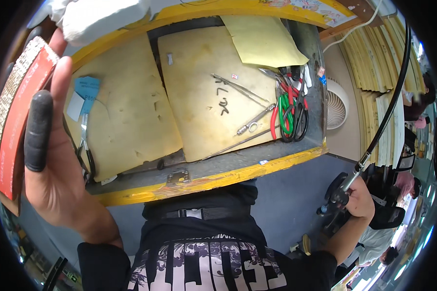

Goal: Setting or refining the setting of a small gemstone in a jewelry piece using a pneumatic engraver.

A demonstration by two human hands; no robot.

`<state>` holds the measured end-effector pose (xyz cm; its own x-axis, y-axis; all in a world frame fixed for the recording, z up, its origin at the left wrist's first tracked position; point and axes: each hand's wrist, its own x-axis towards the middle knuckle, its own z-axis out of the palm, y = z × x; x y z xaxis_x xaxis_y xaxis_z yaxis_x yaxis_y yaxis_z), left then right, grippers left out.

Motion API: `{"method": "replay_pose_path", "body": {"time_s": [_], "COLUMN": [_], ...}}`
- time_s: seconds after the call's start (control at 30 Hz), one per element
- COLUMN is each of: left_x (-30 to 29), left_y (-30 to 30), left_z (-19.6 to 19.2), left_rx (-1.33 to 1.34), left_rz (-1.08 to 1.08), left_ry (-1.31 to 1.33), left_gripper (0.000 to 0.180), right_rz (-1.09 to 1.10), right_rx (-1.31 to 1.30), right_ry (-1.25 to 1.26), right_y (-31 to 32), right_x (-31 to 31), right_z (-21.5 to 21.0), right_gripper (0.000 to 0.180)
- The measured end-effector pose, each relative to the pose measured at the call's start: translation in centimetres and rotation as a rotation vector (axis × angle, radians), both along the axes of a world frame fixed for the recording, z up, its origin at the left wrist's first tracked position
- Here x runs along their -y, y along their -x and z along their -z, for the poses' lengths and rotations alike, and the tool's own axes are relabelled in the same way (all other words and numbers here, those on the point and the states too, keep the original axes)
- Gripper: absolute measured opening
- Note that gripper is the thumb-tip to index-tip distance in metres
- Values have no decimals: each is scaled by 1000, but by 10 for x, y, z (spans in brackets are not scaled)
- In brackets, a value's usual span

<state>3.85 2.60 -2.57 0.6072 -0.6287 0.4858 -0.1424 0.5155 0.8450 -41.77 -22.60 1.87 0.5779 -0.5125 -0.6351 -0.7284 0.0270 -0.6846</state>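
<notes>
Raised at the far left, my left hand (58,179) grips a flat red block (20,140) with a bumpy gold-coloured strip along its outer side and a brown lower edge. A black finger cot (38,131) covers the thumb, which presses against the block; some fingers are hidden behind it. At the right, beyond the drawer's corner, my right hand (359,196) is closed around the metal handpiece (348,180) of a flexible-shaft rotary tool. Its black cable (391,92) runs up to the top right. The tool's tip is too dark to make out.
In front of me lies an open drawer with a yellow front edge (218,177), lined with stained boards (126,111). It holds scissors (86,145), blue sandpaper (87,88), tweezers (240,89), several pliers (289,109) and yellow paper (262,41). A white bundle (102,22) sits top left.
</notes>
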Motion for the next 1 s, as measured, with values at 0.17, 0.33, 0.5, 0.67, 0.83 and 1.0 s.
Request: {"method": "replay_pose_path", "body": {"time_s": [0.17, 0.33, 0.5, 0.67, 0.83, 1.0], "left_x": [7, 26, 29, 22, 34, 34], "left_y": [7, 27, 32, 34, 44, 41], "left_z": [-13, -8, -5, -3, -2, 0], "left_rx": [197, -10, -13, 109, 92, 89], "left_rz": [-53, -88, -177, -184, -277, -296], "left_ry": [-75, 6, -7, -52, -46, 10], "left_gripper": [48, 48, 46, 43, 45, 43], "right_rz": [-258, -13, 157, 70, 286, 116], "right_rx": [177, 439, 917, 1130, 1499, 1319], "right_ry": [-109, -12, 415, 247, 435, 733], "right_y": [-7, -41, -106, -166, -224, -235], "right_x": [3, -10, -10, 6, 20, 24], "right_z": [22, 21, 8, -6, -13, -3], "right_gripper": [18, 32, 44, 43, 48, 27]}}
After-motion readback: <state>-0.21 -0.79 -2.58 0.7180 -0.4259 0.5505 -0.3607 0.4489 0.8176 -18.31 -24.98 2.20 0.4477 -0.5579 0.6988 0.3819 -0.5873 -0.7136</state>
